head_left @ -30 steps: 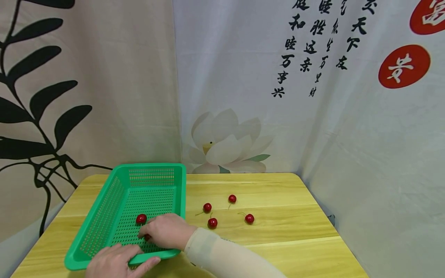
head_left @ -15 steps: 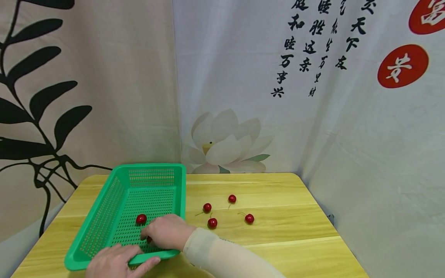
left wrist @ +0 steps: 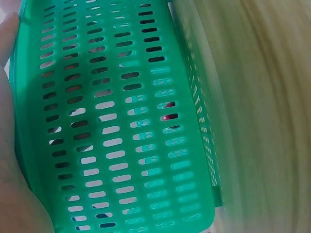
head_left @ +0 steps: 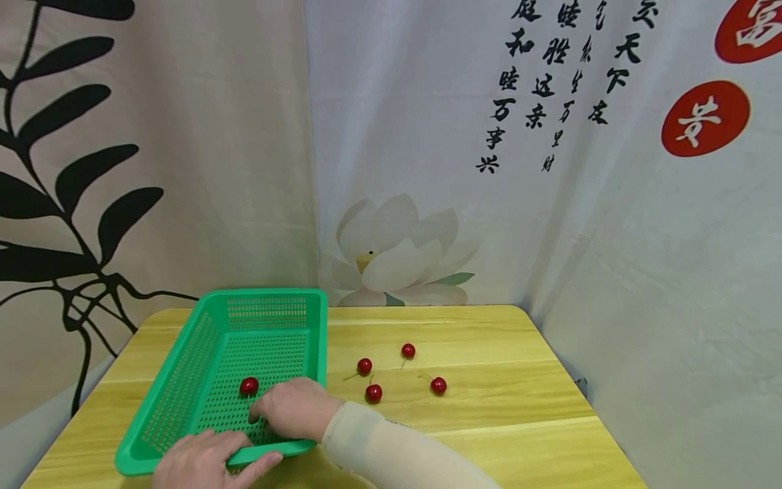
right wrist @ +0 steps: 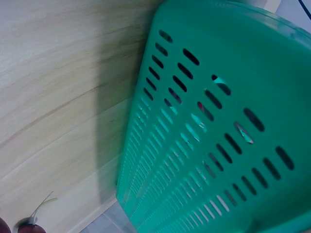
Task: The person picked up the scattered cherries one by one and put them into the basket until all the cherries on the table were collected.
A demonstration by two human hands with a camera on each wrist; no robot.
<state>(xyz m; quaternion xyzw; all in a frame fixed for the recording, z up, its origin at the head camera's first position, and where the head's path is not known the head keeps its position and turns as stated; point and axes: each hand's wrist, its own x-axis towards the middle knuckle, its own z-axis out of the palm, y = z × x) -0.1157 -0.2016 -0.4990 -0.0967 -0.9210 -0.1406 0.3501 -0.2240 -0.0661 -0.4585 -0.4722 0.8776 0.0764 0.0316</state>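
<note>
A green perforated plastic basket (head_left: 256, 339) stands on the left of the wooden table. My left hand (head_left: 204, 458) grips its near rim, thumb outside and fingers over the edge; the left wrist view shows part of this hand (left wrist: 17, 160) beside the slotted wall. My right hand (head_left: 296, 407) reaches over the right rim into the basket, fingers bent downward. A dark red cherry under those fingers is almost fully hidden by the hand. Another cherry (head_left: 248, 386) lies on the basket floor just beyond my right fingertips. Through the wall slots, a bit of red cherry (left wrist: 169, 117) shows.
Several stemmed cherries lie on the table (head_left: 501, 435) right of the basket, among them a cherry (head_left: 373, 393) close to my right wrist and a cherry (head_left: 438, 386) farthest right. Behind the table hangs a printed cloth (head_left: 421, 136).
My right hand has shifted very slightly right and toward me, and the cherry beneath its fingers, visible earlier, is now mostly covered. My left hand keeps its grip on the rim.
</note>
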